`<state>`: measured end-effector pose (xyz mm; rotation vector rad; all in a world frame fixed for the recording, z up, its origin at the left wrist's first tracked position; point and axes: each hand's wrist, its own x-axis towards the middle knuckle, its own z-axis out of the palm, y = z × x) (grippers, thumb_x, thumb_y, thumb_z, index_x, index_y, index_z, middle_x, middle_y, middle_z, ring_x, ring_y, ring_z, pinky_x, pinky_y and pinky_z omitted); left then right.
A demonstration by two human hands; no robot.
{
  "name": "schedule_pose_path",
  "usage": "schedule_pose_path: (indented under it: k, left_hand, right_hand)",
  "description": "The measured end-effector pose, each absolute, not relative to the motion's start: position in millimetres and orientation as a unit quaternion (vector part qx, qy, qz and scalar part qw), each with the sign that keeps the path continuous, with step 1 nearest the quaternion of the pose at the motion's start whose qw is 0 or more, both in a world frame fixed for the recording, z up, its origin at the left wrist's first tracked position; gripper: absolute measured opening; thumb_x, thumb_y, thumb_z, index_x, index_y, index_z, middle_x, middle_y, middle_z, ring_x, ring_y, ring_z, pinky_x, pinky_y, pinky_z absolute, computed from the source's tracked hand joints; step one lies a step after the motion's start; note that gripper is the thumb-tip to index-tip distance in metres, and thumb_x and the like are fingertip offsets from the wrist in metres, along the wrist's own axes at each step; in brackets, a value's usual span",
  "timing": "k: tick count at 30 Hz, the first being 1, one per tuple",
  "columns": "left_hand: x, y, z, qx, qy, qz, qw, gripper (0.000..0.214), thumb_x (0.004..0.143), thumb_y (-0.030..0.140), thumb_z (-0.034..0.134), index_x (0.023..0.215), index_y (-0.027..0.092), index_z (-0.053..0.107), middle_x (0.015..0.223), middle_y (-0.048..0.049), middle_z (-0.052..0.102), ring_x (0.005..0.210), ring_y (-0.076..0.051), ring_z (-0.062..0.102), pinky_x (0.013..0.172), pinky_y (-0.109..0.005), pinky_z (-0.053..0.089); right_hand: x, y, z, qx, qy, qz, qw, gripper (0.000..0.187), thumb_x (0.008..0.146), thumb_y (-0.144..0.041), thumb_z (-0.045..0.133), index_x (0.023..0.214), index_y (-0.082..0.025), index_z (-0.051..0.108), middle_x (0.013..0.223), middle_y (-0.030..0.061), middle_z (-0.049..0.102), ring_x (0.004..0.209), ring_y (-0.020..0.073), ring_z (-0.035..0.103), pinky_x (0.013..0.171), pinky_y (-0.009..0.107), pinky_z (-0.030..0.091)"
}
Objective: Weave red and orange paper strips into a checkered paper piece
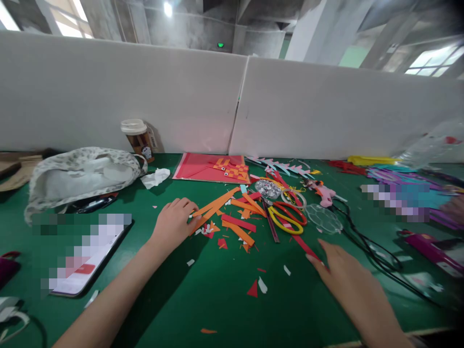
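My left hand (176,217) is closed, its thumb and fingertips on the ends of orange paper strips (213,203) lying on the table. My right hand (344,270) has a red paper strip (303,245) between thumb and fingers; the strip slants toward the scissors. Those scissors with yellow handles (286,220) lie beside an orange-red-handled pair (295,212). Between my hands are red strips (238,223), more orange strips and small paper scraps (222,243). Behind them, woven orange-and-yellow paper fish (234,170) rest on a red sheet in a clear sleeve (194,166).
At left are a phone (85,268), a fabric pouch (87,169), a crumpled tissue (155,178) and a lidded cup (139,140). A pink glue gun (322,193), its black cable (362,239) and purple strips (391,176) lie right. A white partition (145,87) stands behind.
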<state>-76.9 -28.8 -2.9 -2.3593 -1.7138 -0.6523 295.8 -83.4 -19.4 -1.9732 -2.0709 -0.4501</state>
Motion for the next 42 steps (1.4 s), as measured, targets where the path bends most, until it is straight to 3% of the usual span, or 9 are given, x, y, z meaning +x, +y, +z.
schedule_pose_path:
  k: [5,10,16,19,21,26,34,37,42]
  left_hand:
    - [-71,-29,-9,-0.796,-0.556,-0.222,0.087,0.017,0.084,0.032,0.048,0.082,0.019,0.059,0.084,-0.0044,0.062,0.080,-0.020,0.056,0.070,-0.032,0.042]
    - [-57,-34,-13,-0.808,-0.528,-0.258,0.032,0.014,0.084,0.023,0.047,0.078,0.018,0.059,0.080,-0.0041,0.063,0.076,-0.018,0.057,0.068,-0.030,0.044]
    - [-33,-52,-5,-0.814,-0.475,-0.295,-0.155,0.025,0.089,0.029,0.041,0.074,0.019,0.059,0.075,-0.0010,0.063,0.071,-0.013,0.058,0.061,-0.024,0.046]
    - [-29,-56,-9,-0.830,-0.463,-0.285,-0.126,0.025,0.088,0.029,0.041,0.074,0.019,0.060,0.076,-0.0018,0.064,0.074,-0.014,0.059,0.063,-0.025,0.046]
    - [-31,-55,-13,-0.832,-0.470,-0.280,-0.087,0.025,0.088,0.027,0.040,0.076,0.019,0.060,0.078,-0.0027,0.064,0.075,-0.014,0.059,0.061,-0.024,0.046]
    - [-40,-45,-19,-0.824,-0.483,-0.296,0.000,0.018,0.086,0.021,0.043,0.080,0.019,0.060,0.082,-0.0031,0.066,0.079,-0.016,0.060,0.064,-0.026,0.047]
    - [-37,-47,-24,-0.825,-0.480,-0.297,-0.014,0.017,0.085,0.021,0.044,0.078,0.019,0.059,0.080,-0.0016,0.066,0.079,-0.015,0.060,0.067,-0.027,0.047]
    - [-34,-49,-25,-0.830,-0.474,-0.294,-0.016,0.018,0.085,0.021,0.043,0.077,0.019,0.059,0.080,-0.0019,0.066,0.078,-0.016,0.059,0.066,-0.028,0.047]
    - [-33,-48,-25,-0.825,-0.483,-0.294,-0.028,0.019,0.085,0.022,0.043,0.077,0.018,0.059,0.080,-0.0024,0.065,0.077,-0.016,0.059,0.065,-0.027,0.046]
  right_hand:
    - [315,-109,-51,-0.664,-0.714,-0.180,0.129,0.036,0.081,-0.022,0.032,0.104,-0.018,0.060,0.091,0.0112,0.069,0.074,0.0251,0.066,0.057,0.035,0.051]
    - [302,-99,-25,-0.654,-0.718,-0.201,0.129,0.034,0.084,-0.024,0.031,0.102,-0.018,0.059,0.085,0.0103,0.069,0.069,0.0246,0.065,0.054,0.034,0.048]
    - [260,-100,20,-0.616,-0.689,-0.227,0.307,0.024,0.088,-0.033,0.040,0.101,-0.023,0.057,0.095,0.0063,0.068,0.083,0.0215,0.064,0.075,0.032,0.045]
    - [261,-84,14,-0.620,-0.698,-0.224,0.281,0.027,0.089,-0.031,0.037,0.101,-0.020,0.058,0.096,0.0079,0.067,0.086,0.0217,0.063,0.075,0.032,0.045]
    - [274,-71,1,-0.629,-0.714,-0.222,0.213,0.032,0.088,-0.035,0.035,0.094,-0.016,0.060,0.092,0.0109,0.067,0.084,0.0243,0.062,0.072,0.035,0.046]
    - [302,-66,-25,-0.683,-0.702,-0.176,0.101,0.036,0.081,-0.046,0.046,0.086,-0.015,0.063,0.085,0.0108,0.066,0.077,0.0258,0.061,0.065,0.036,0.047]
    - [293,-76,-18,-0.666,-0.705,-0.243,0.029,0.025,0.083,-0.016,0.038,0.072,-0.016,0.061,0.072,0.0089,0.063,0.067,0.0244,0.059,0.060,0.036,0.041]
    - [299,-72,-17,-0.657,-0.721,-0.217,0.034,0.024,0.084,-0.022,0.039,0.073,-0.017,0.060,0.073,0.0087,0.062,0.070,0.0252,0.059,0.062,0.036,0.041]
    - [316,-71,-28,-0.655,-0.739,-0.085,0.131,0.028,0.083,-0.040,0.042,0.085,-0.017,0.058,0.084,0.0091,0.063,0.078,0.0231,0.060,0.067,0.034,0.045]
